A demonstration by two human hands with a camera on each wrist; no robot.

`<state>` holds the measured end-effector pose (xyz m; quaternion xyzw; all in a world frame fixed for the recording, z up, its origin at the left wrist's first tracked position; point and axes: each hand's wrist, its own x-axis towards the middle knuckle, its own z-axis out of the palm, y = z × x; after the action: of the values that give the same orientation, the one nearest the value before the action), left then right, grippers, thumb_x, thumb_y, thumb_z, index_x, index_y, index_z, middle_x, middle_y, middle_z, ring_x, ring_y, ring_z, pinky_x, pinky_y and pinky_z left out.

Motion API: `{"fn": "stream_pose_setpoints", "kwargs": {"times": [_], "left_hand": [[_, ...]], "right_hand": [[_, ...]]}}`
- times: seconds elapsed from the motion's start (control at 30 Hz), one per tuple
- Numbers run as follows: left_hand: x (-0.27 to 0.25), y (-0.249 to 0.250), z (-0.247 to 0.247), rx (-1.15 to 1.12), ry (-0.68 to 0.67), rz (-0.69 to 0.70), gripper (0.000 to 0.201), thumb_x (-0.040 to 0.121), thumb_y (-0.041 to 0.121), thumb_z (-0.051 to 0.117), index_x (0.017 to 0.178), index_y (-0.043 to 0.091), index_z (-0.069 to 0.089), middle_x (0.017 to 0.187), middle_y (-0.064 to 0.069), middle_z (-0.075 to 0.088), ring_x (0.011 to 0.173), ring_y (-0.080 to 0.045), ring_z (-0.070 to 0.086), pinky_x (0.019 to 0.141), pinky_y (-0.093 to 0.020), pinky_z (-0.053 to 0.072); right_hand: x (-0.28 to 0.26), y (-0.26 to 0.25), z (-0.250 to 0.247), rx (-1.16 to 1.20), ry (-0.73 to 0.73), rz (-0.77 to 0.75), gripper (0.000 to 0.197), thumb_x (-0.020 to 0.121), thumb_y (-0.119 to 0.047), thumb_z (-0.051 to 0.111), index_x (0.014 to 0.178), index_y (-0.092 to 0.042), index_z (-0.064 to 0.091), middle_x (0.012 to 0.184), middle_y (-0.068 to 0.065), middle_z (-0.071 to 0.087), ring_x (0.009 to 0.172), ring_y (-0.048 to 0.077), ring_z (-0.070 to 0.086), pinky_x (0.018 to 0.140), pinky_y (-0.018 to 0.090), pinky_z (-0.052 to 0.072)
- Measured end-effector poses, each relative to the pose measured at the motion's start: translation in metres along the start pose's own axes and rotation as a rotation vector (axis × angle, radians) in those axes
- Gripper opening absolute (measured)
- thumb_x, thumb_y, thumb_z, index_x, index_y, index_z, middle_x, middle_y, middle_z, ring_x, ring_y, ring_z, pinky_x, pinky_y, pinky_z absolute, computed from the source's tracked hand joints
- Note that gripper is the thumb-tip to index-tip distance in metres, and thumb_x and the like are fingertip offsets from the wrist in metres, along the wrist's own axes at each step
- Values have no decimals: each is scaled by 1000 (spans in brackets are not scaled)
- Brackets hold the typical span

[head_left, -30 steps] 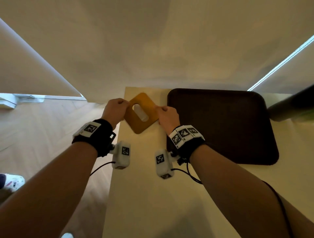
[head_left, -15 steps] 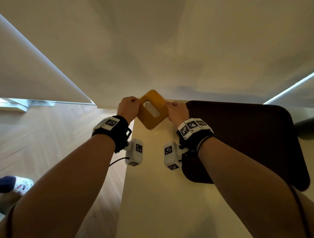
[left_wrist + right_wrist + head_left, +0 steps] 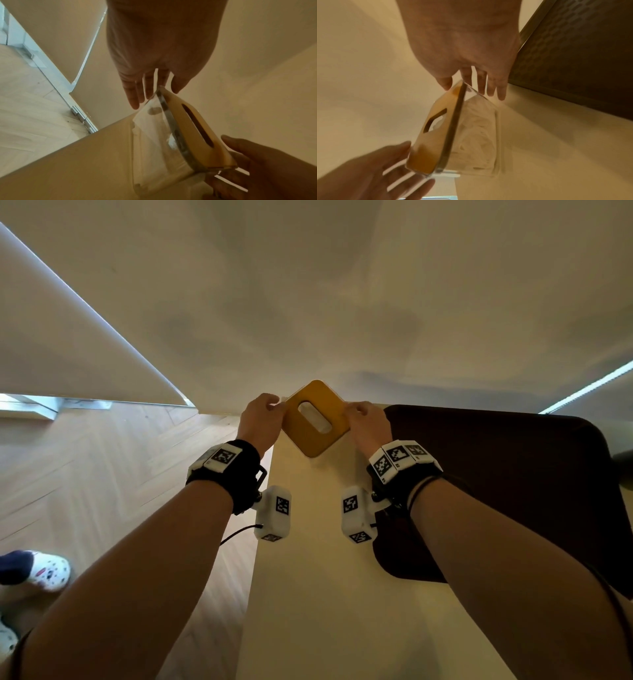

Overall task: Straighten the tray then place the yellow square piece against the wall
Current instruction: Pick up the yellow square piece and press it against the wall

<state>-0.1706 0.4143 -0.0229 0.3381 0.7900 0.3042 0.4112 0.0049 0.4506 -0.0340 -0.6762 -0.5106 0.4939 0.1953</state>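
Observation:
The yellow square piece (image 3: 308, 441) is a clear box with a yellow slotted lid and white tissue inside. It is turned diamond-wise at the table's far left corner, right by the wall (image 3: 308, 302). My left hand (image 3: 262, 419) pinches its left corner and my right hand (image 3: 368, 419) pinches the opposite corner. In the left wrist view the lid (image 3: 217, 157) is tilted on edge below my left hand (image 3: 157, 93). The right wrist view shows my right hand (image 3: 465, 86) at the lid's (image 3: 426, 155) top corner. The dark brown tray (image 3: 496, 474) lies flat to the right.
The pale table (image 3: 308, 594) is narrow, its left edge dropping to a wood floor (image 3: 102, 474). A foot in a white shoe (image 3: 48, 571) stands at the lower left. The tray's edge (image 3: 582, 54) runs close beside my right hand.
Both hands have carried the yellow piece away from me toward the wall, still gripping its two corners. The view has tilted upward. The tray has not moved.

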Motion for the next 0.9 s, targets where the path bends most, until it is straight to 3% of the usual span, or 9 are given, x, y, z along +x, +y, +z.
{"fn": "stream_pose_setpoints", "kwargs": {"times": [0.07,0.13,0.23,0.37,0.5,0.67,0.83,0.9], "left_hand": [[-5,-11,-5,-76,66,-47,45,87,33,52,127,13,55,127,-12,63,115,-31,59,99,-53,50],[-17,-25,-7,-197,124,-108,42,87,32,56,124,12,55,128,-13,62,106,-29,61,89,-47,55],[-36,-40,4,-332,79,-165,42,89,29,59,126,11,53,122,-15,63,97,-25,62,76,-41,55],[-48,-37,26,-326,30,-164,48,87,32,60,131,16,48,115,-10,64,101,-25,65,79,-42,58],[-46,-34,28,-325,32,-153,50,87,31,59,133,17,48,114,-10,66,101,-25,67,75,-40,57],[-34,-30,14,-241,34,-99,47,91,31,53,136,21,48,107,-4,65,97,-23,66,74,-39,57],[-21,-23,5,-159,37,-33,41,91,28,49,131,25,54,103,-6,68,94,-25,65,89,-49,57],[-17,-21,3,-133,25,-17,42,91,25,46,133,26,53,106,-8,69,98,-27,66,92,-51,56]], "right_hand": [[0,3,-6,64,66,-44,43,94,-34,50,129,-11,57,127,6,62,110,17,57,86,25,38],[0,5,-11,116,118,-100,39,93,-30,54,127,-11,59,126,5,63,101,10,55,85,22,39],[3,6,-9,78,108,-163,33,92,-23,55,122,-13,63,120,5,66,98,10,56,87,21,43],[8,2,-2,24,55,-195,28,92,-16,53,114,-12,69,116,5,70,104,14,62,87,20,44],[10,0,-3,18,47,-200,25,91,-16,54,111,-13,70,112,4,71,97,12,60,86,21,45],[6,4,0,53,23,-164,24,91,-17,56,111,-15,68,106,1,68,100,17,64,93,36,54],[-2,8,6,117,-12,-126,23,91,-21,58,113,-18,64,105,-2,64,102,21,65,92,44,56],[-5,9,7,148,-14,-111,24,91,-19,58,115,-16,62,99,-5,62,93,16,65,90,44,57]]}}
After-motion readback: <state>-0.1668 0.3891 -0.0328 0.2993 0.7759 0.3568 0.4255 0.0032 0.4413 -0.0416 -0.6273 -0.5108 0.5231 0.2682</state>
